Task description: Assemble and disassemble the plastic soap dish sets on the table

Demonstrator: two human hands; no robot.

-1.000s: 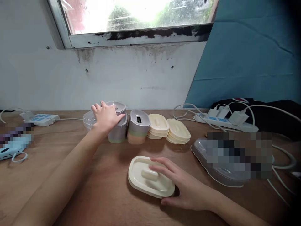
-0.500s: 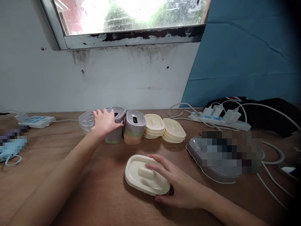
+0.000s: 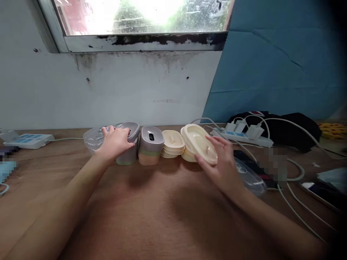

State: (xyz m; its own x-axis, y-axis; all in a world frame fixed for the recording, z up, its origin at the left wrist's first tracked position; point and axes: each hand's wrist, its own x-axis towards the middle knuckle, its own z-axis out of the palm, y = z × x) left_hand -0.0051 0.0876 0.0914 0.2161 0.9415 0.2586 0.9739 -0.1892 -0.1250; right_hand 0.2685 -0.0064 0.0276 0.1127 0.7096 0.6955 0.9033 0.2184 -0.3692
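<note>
In the head view, my right hand [image 3: 223, 159] grips a cream lid [image 3: 202, 139] with a raised handle, fingers at its right edge and thumb on its near edge. It is tilted over the right-hand stack of cream lids [image 3: 188, 156], mostly covering it. My left hand [image 3: 115, 142] curves round a grey container [image 3: 130, 155], its thumb at the near right side; part of its grip is hidden. Beside that stands a grey, green and orange stack of containers [image 3: 151, 146] with a slotted top. Another stack of cream lids [image 3: 173, 140] lies between.
A clear plastic container [image 3: 92, 140] stands left of my left hand. To the right are a clear lid [image 3: 251, 177], phones and loose white cables. Power strips [image 3: 244, 135] [image 3: 29, 140] lie near the wall on both sides, with a black cloth bag [image 3: 295, 128] at the right.
My right hand has lifted the cream lid off the tabletop and carried it away and to the right, over the right-hand stack. My left hand stays at the grey container. The view shifted slightly right.
</note>
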